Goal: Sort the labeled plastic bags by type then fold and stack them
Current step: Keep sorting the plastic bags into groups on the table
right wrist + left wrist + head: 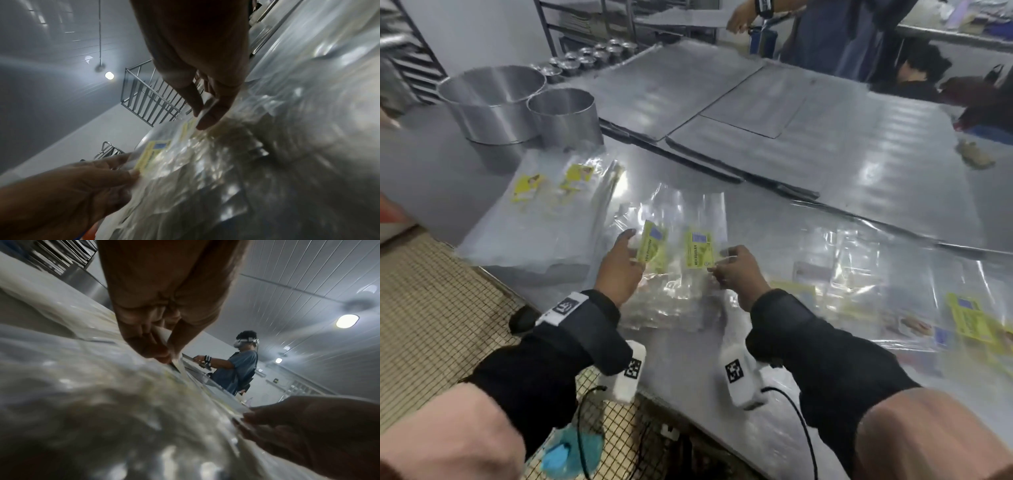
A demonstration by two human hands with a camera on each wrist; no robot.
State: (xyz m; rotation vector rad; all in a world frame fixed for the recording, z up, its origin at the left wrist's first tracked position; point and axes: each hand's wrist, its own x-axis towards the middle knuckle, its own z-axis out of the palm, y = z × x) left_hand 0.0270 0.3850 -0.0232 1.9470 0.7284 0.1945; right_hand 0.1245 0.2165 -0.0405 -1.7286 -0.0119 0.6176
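On the steel table (756, 240) a clear plastic bag (681, 219) with two yellow-green labels lies in front of the person, on top of a small crumpled heap of similar bags (671, 308). The left hand (619, 270) holds the bag's left edge beside the left label (652, 250), thumb and fingers closed on the film; the left wrist view shows the fingertips (156, 352) pinching a thin fold of plastic. The right hand (736, 270) pinches the bag's right edge next to the right label (698, 250), and the right wrist view shows thumb and forefinger pressed together on the film (the other fingers are hard to make out there). The bag is spread between both hands, its far end lying flat on the table. To the left, a flat stack of bags (544, 219) with yellow picture labels sits near the table's edge. To the right, more bags (876, 281) with yellow and blue labels lie loosely overlapped. Behind the left stack stand two round metal rings (524, 102), and beyond them large flat metal trays (688, 89) cover the table. At the far side another person (842, 34) stands working.
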